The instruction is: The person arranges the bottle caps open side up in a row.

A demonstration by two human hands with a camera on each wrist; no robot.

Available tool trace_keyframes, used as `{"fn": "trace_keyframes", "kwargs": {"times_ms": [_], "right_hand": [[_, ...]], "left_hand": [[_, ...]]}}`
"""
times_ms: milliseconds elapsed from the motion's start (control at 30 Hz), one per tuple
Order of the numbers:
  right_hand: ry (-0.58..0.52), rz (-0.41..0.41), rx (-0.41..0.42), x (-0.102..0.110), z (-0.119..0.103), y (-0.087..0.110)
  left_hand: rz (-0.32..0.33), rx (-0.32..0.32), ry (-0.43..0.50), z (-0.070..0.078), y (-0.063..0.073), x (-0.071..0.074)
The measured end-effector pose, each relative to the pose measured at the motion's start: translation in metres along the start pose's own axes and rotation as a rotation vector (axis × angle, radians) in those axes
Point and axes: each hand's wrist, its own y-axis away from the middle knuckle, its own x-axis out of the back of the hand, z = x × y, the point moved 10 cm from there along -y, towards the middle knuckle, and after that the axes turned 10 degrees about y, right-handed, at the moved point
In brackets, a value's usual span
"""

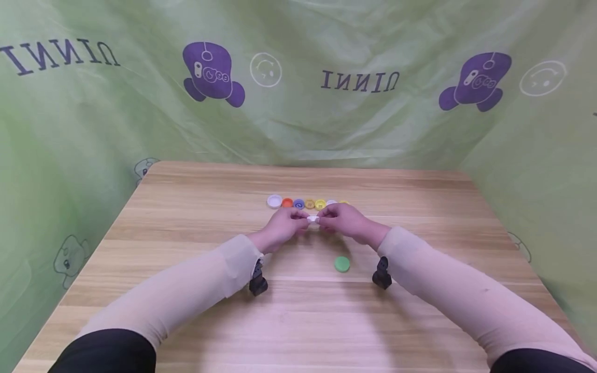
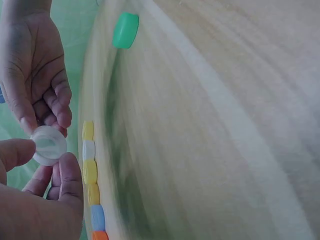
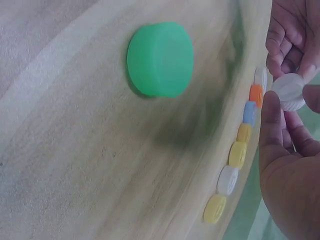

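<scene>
Between both hands, raised over the table, is a white bottle cap (image 1: 313, 219) with a translucent look and a ridged side. My left hand (image 1: 282, 226) pinches it from the left with thumb and fingers. From the other side my right hand (image 1: 344, 220) also pinches its rim, as the right wrist view shows with the white cap (image 3: 290, 91) between thumb and finger. Just behind the hands runs a row of caps on the table, among them an orange cap (image 1: 287, 202), a blue cap (image 1: 299, 204) and a yellow cap (image 1: 320, 204).
A green cap (image 1: 342, 264) lies alone on the wooden table (image 1: 210, 321), nearer to me than the hands. A larger white cap (image 1: 274, 201) stands at the row's left end. Green printed cloth (image 1: 289, 124) hangs behind the table and along its sides.
</scene>
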Motion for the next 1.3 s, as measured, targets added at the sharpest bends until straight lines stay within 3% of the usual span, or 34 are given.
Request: {"fn": "trace_keyframes", "kwargs": {"times_ms": [333, 667, 833, 1300], "right_hand": [[-0.201, 0.049, -0.040, 0.009, 0.002, -0.002], [-0.313, 0.131, -0.026, 0.020, 0.005, -0.005], [-0.318, 0.175, -0.039, 0.029, 0.004, -0.005], [-0.302, 0.233, -0.111, 0.063, 0.024, -0.012]], "left_hand": [[-0.007, 0.037, 0.155, 0.003, -0.009, -0.004], [0.093, -0.046, 0.296, 0.014, -0.014, -0.007], [0.125, -0.047, 0.311, 0.019, -0.015, -0.012], [0.054, -0.003, 0.280, 0.038, -0.036, -0.039]]}}
